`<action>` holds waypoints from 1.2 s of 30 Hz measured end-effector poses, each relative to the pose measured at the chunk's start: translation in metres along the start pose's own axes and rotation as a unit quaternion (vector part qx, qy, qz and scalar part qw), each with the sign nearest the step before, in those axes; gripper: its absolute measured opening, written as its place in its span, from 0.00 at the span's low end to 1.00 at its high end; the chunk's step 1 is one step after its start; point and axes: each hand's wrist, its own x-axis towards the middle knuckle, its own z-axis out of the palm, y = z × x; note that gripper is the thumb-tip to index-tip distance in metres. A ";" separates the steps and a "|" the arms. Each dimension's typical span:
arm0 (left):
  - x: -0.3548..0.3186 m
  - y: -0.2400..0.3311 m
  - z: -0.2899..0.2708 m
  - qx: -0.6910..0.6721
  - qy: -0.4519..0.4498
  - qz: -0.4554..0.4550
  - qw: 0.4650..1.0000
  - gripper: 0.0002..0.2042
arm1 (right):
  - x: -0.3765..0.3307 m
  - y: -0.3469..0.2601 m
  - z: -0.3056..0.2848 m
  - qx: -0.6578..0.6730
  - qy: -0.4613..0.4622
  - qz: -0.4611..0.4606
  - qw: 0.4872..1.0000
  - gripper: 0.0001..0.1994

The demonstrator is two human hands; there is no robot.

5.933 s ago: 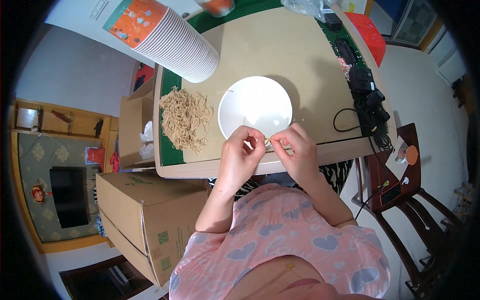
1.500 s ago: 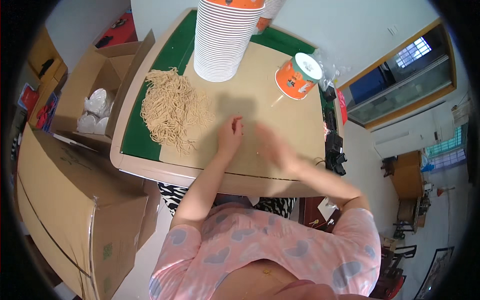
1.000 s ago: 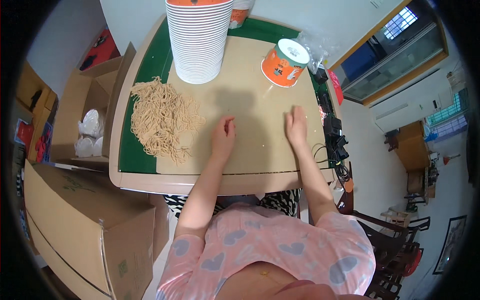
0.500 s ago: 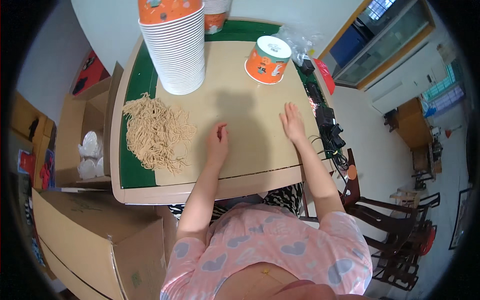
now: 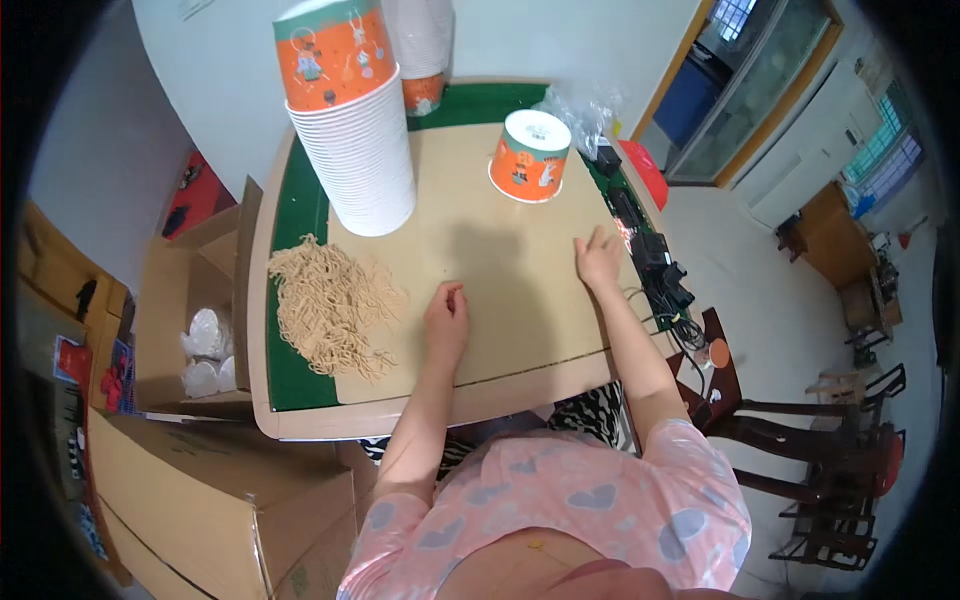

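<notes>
Both hands rest over the bench (image 5: 450, 185) at mid-frame, well apart. The left hand (image 5: 447, 322) is loosely curled, fingers drawn in; whether anything is pinched inside cannot be told. The right hand (image 5: 600, 260), right of centre, is spread palm down, with nothing visible in it. The strings (image 5: 335, 310) lie in a loose tangle at centre left, just beside the left hand.

One tub (image 5: 528, 165) stands alone, base up, above centre, near a clear bag (image 5: 583, 108). The tall stack (image 5: 350, 150) at upper left holds many more, nested rims down, with a second stack (image 5: 423, 50) behind it. So far as shows, a single tub is set apart while most sit nested, and plenty of string lies unsorted. No string shows on the lone tub's outside; its inside is hidden. With neither hand on tub or strings, this looks like a pause between pieces.
</notes>
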 end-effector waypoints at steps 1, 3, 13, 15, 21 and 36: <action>-0.002 0.001 0.003 0.000 0.006 0.008 1.000 0.08 | 0.008 0.008 -0.002 -0.015 0.007 0.019 1.000 0.32; 0.001 -0.006 0.007 -0.006 -0.014 -0.012 1.000 0.07 | 0.021 0.022 -0.006 0.013 0.068 -0.047 0.997 0.27; 0.008 -0.019 0.015 -0.079 -0.001 0.009 0.997 0.05 | 0.049 0.027 0.011 -0.001 0.094 -0.069 0.993 0.20; 0.008 -0.024 0.013 -0.078 -0.008 0.011 0.997 0.05 | 0.044 0.019 0.007 -0.033 0.078 -0.070 0.994 0.20; 0.006 -0.022 0.018 -0.095 -0.006 0.013 0.995 0.05 | 0.028 0.014 0.015 0.006 0.128 -0.103 0.986 0.24; 0.008 -0.017 0.014 -0.087 -0.016 -0.010 0.996 0.05 | 0.036 0.017 -0.011 -0.124 -0.059 -0.104 0.985 0.25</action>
